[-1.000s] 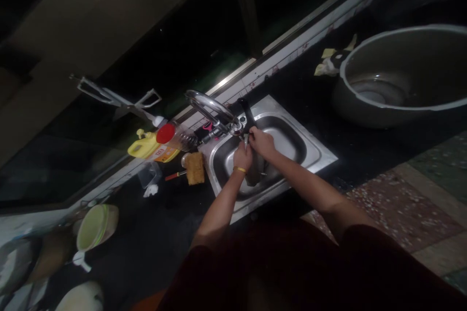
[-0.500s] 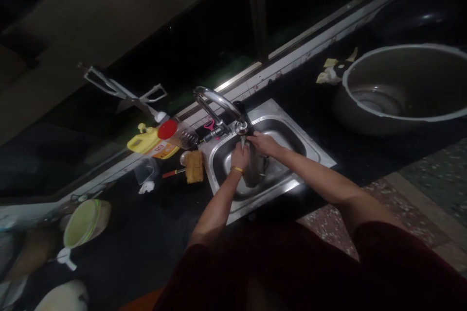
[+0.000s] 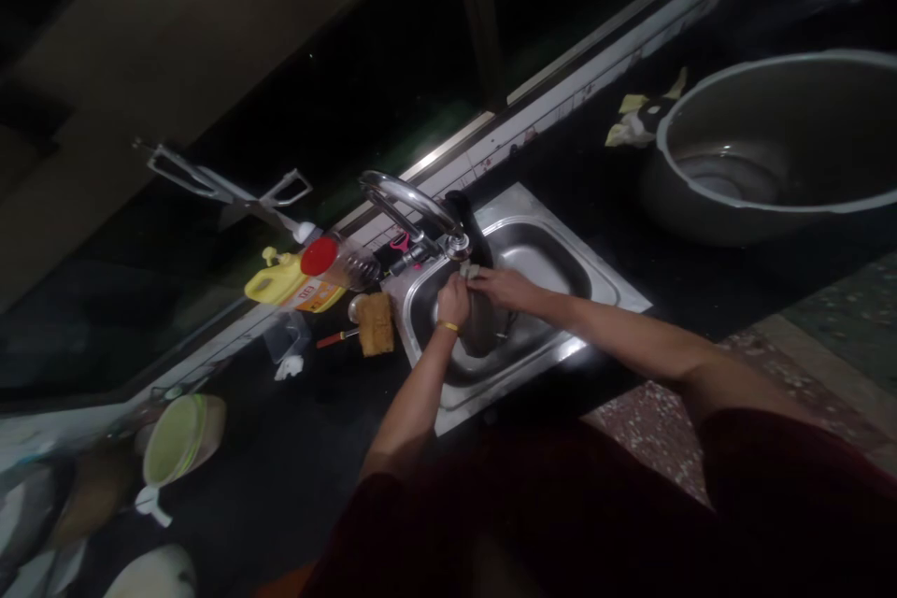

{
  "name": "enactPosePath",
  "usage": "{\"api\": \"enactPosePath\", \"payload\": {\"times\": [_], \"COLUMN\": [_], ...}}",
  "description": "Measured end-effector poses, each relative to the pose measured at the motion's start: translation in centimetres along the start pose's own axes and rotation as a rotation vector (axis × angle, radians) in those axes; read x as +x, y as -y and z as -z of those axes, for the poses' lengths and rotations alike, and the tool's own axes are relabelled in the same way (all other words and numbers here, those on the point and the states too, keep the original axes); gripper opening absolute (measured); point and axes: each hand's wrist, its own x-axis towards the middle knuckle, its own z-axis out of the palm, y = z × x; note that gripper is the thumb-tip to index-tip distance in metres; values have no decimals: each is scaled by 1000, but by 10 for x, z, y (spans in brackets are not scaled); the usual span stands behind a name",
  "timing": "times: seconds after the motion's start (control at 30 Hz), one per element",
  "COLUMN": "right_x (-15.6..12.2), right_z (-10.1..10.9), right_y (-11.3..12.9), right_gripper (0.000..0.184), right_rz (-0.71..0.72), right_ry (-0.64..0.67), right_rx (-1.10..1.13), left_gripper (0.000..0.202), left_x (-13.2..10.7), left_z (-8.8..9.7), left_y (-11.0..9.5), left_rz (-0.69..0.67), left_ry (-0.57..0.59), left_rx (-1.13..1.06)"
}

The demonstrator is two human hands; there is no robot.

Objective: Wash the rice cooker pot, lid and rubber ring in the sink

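Observation:
Under the tap (image 3: pixel 459 246) my two hands are close together over the steel sink (image 3: pixel 561 262). My left hand (image 3: pixel 454 301), with a yellow band at the wrist, is closed, its fingertips at a small pale piece (image 3: pixel 469 271). From the other side, the fingers of my right hand (image 3: pixel 510 290) pinch the same piece. Its kind is too small and dim to make out. Below the hands a dark grey, flat-sided shape (image 3: pixel 480 329) shows in the basin; whether it is held or resting there I cannot tell.
Left of the sink are a brown sponge (image 3: pixel 377 324), a red-lidded jar (image 3: pixel 320 256), a yellow jug (image 3: pixel 280 285) and a clear box (image 3: pixel 286 336). A green-lidded tub (image 3: pixel 175 439) stands farther left. At right sits a large metal pot (image 3: pixel 763 215) beside yellowish scraps (image 3: pixel 634 121).
My right hand has come lower and closer to my left, its fingers now at the pale piece. The view has shifted slightly; the things on the counter look unmoved.

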Motion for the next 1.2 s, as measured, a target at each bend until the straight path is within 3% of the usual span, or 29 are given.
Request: {"api": "enactPosePath", "payload": {"times": [0.13,0.3,0.47,0.6,0.67,0.8,0.97,1.1,1.2], "right_x": [-1,-5,-7,-18,-18,-6,-8,-10,-7], "right_z": [2,5,-2,-22,-27,-29,-43,-43,-34], "right_y": [-2,0,9,26,27,17,17,17,17], "right_gripper": [44,48,46,44,45,48,46,46,44], "right_rz": [-107,-54,-189,-10,-2,-221,-99,-281,-260], "right_ry": [4,33,-1,53,63,-63,-119,-252,-235], "right_rx": [-77,-56,-38,99,103,87,135,141,168], "left_gripper": [33,35,34,36,38,40,40,38,39], "left_x": [1,-1,-1,3,6,7,8,9,9], "left_z": [-1,0,0,3,5,7,8,7,8], "left_y": [0,-1,0,10,16,21,18,12,11], "left_rz": [20,-14,-6,56,73,38,-7,-57,-56], "left_ry": [3,27,7,-15,-45,-53,-9,16,15], "left_rx": [9,35,24,-29,-83,-121,-95,-75,-66]}}
